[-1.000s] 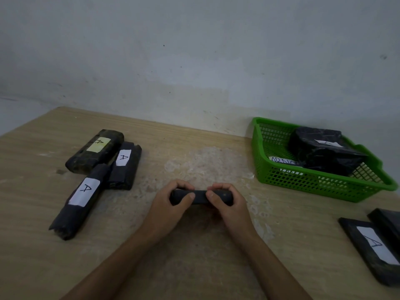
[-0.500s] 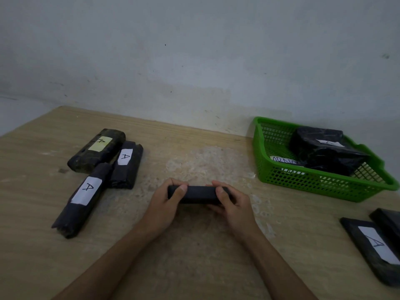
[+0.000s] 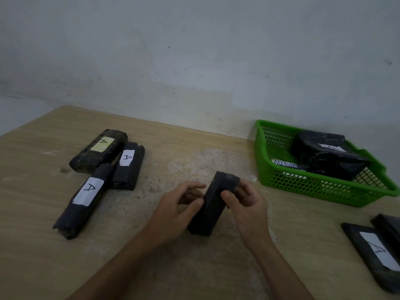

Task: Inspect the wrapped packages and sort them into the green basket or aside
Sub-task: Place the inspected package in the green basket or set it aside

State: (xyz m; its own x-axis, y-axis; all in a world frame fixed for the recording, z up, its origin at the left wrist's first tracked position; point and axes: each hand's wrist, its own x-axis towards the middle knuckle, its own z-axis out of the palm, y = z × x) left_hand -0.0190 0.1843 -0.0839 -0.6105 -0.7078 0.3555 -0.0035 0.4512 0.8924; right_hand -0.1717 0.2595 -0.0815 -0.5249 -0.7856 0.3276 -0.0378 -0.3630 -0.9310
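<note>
While the right hand (image 3: 245,205) pinches the black wrapped package (image 3: 207,215) at its upper end, thumb in front and fingers behind, the package stands tilted between both hands over mid-table (image 3: 43,267). Left hand (image 3: 173,211) is just beside its left edge, thumb touching, fingers loosely curled; grip unclear. Green basket (image 3: 303,184) sits apart, to the right.

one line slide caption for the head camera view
Right hand grips a black wrapped package, left hand touching its side, between three labelled packages and a green basket on the table.
</note>
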